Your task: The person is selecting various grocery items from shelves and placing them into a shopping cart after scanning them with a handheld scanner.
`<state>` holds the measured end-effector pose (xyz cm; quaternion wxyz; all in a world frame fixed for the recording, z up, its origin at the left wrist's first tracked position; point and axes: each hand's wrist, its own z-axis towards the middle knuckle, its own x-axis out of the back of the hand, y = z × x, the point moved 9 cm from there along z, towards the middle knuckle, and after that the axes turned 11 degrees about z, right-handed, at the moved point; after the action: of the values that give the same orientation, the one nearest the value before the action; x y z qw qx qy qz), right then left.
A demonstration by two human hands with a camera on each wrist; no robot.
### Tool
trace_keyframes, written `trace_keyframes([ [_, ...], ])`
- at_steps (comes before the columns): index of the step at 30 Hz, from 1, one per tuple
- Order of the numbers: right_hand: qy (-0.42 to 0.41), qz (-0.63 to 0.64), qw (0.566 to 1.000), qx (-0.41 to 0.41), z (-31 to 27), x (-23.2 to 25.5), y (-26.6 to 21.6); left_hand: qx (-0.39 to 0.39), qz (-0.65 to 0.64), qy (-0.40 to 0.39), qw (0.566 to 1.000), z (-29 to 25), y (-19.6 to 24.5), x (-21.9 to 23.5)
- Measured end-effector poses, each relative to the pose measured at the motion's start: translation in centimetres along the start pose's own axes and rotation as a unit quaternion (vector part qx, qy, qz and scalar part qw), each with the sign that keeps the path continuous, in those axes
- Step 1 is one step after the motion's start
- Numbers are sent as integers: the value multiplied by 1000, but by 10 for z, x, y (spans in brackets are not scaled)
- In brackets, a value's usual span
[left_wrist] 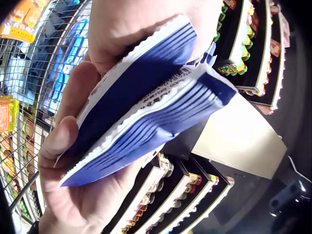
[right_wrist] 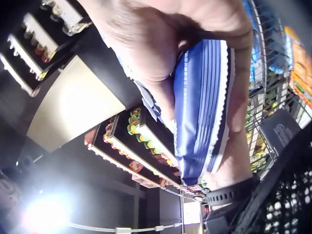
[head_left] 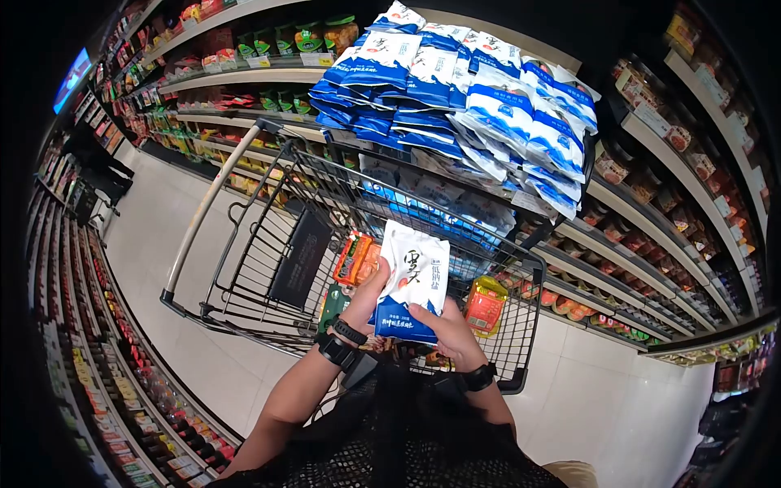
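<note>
My left hand (head_left: pixel 368 299) and right hand (head_left: pixel 457 335) hold white-and-blue bags of salt (head_left: pixel 415 264) over the cart, printed side up. Two crimped blue bag ends show one over the other in the left wrist view, so a second bag of salt (left_wrist: pixel 141 134) lies against the first. The left hand grips the left edge, thumb on the front. At the lower right corner, the right thumb presses on the front with its fingers behind. In the right wrist view a blue end of a bag (right_wrist: pixel 200 107) sits between thumb and fingers.
Below my hands is a black wire shopping cart (head_left: pixel 301 256) holding orange packets (head_left: pixel 355 259), a green pack (head_left: pixel 333 307) and a yellow-and-red pack (head_left: pixel 486 305). Piled salt bags (head_left: pixel 504 102) stand just beyond it. Stocked shelves (head_left: pixel 643 236) line both sides; a person (head_left: pixel 98 167) stands far left.
</note>
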<state>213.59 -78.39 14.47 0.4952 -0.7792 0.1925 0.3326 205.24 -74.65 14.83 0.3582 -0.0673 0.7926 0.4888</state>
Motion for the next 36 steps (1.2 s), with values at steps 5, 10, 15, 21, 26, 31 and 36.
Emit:
trace_keyframes([
  [5,63,61,996,-20,9,57,31,32,74,72,994,31,-31,39],
  [10,210,64,971,-96,47,169,59,103,439,141,881,3,-7,110],
  [15,299,-42,948,-99,80,266,74,99,758,184,618,-57,17,159],
  [21,334,-131,931,-63,151,339,101,91,842,285,450,-101,17,189],
  [26,261,-242,934,37,203,330,101,21,791,349,502,-92,35,168],
  [31,387,-102,916,-34,197,443,238,5,790,340,509,-96,36,167],
  [36,471,-334,816,-30,180,395,183,4,788,345,510,-98,34,164],
])
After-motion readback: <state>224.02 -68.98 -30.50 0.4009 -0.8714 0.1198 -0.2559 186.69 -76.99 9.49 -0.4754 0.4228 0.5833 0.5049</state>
